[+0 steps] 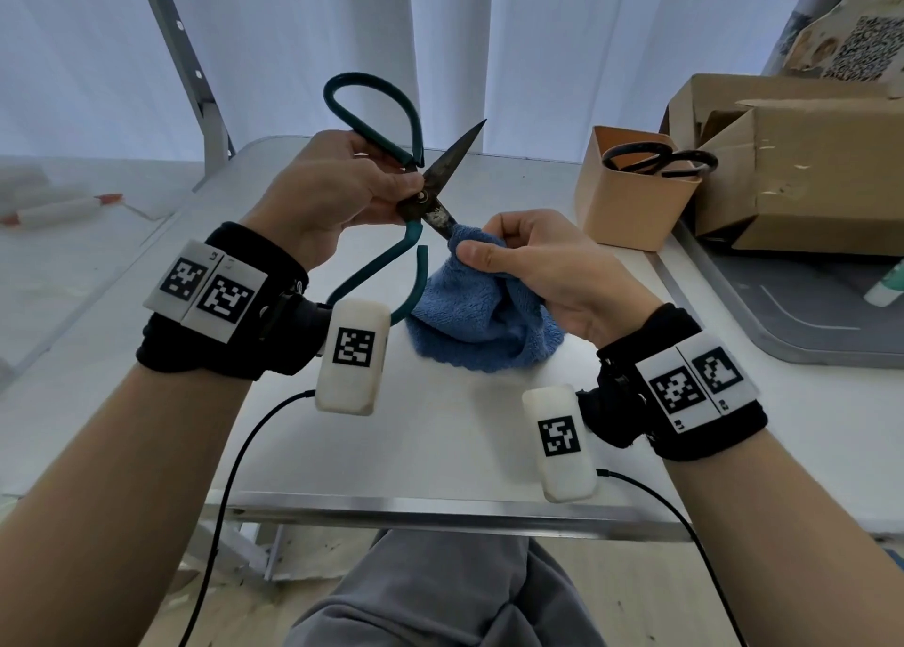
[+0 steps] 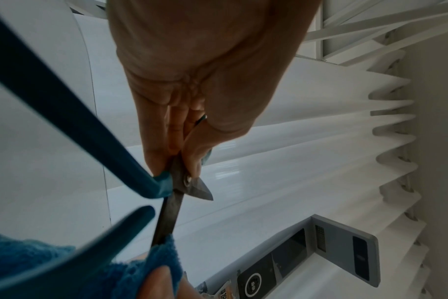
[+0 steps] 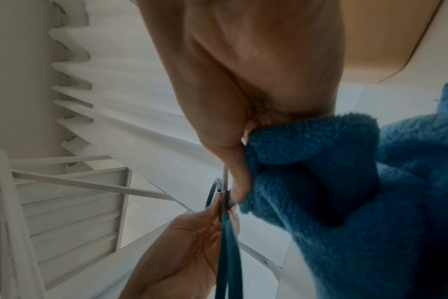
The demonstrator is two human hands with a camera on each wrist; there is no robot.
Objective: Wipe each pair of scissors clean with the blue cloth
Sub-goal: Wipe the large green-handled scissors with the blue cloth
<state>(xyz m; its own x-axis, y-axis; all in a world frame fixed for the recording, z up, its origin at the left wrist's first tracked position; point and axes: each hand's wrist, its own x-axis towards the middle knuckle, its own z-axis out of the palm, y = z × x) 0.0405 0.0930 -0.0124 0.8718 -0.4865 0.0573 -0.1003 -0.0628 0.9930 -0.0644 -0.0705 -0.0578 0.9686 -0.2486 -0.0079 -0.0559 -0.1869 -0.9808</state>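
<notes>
I hold large teal-handled scissors (image 1: 420,191) spread wide above the white table (image 1: 440,431). My left hand (image 1: 342,191) pinches them at the pivot, thumb and fingers on either side (image 2: 182,157). One dark blade points up and away; the other runs down into the blue cloth (image 1: 479,313). My right hand (image 1: 528,260) pinches the cloth around that lower blade near its tip (image 2: 164,232). In the right wrist view the cloth (image 3: 333,192) bunches under my thumb next to the scissors (image 3: 226,202). A second pair of scissors (image 1: 658,159), black-handled, stands in a tan box (image 1: 631,206).
A brown cardboard box (image 1: 802,167) sits at the far right behind the tan box, above a grey tray (image 1: 782,313). A paint roller (image 1: 63,211) lies on the surface to the left. A metal post (image 1: 195,83) rises at the table's back left.
</notes>
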